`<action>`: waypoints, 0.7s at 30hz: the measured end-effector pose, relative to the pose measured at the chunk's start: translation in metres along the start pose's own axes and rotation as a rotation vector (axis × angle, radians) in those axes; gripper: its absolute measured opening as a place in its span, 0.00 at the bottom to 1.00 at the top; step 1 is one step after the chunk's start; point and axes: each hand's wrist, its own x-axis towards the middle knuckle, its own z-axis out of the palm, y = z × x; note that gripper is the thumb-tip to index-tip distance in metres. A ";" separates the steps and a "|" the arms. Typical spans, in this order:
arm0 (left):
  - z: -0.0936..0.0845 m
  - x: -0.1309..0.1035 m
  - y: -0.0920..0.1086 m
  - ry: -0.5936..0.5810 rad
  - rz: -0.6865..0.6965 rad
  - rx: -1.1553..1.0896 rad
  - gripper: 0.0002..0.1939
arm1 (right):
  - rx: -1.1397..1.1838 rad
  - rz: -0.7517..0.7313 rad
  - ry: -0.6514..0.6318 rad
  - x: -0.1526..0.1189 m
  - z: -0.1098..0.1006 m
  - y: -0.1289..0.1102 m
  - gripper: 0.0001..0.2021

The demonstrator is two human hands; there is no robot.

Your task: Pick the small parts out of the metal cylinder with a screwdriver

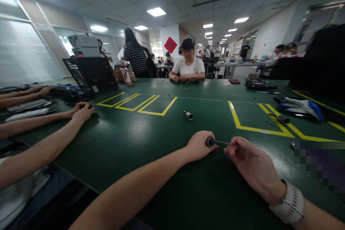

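My left hand (pixel 198 145) is closed around a small dark cylindrical part (pixel 210 142), its round end facing right. My right hand (pixel 249 160) grips a thin screwdriver (pixel 229 144), and the shaft's tip reaches into the end of that cylinder. Both hands rest low over the green table (pixel 151 140), near its front. A second small metal cylinder (pixel 188 115) lies loose on the table beyond my hands. A white watch band (pixel 289 203) sits on my right wrist.
Yellow tape boxes (pixel 140 104) mark the table. A co-worker's arms (pixel 48 124) lie at left by a black computer case (pixel 90 75). A person in white (pixel 188 68) sits opposite. Blue-white gloves (pixel 302 106) and a dark tool (pixel 280 118) lie at right.
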 end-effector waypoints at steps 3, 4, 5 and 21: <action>-0.001 -0.002 -0.001 0.006 0.000 -0.035 0.11 | -0.020 -0.028 0.001 -0.002 -0.001 -0.001 0.07; -0.001 -0.002 -0.001 0.011 0.012 -0.045 0.11 | -0.032 -0.037 0.002 -0.002 -0.001 -0.001 0.06; -0.002 -0.002 0.000 0.015 0.026 -0.054 0.11 | -0.049 -0.045 0.001 -0.003 -0.001 -0.001 0.07; -0.002 -0.007 0.001 0.100 0.262 0.113 0.06 | -0.872 -0.341 -0.068 -0.029 0.009 0.004 0.11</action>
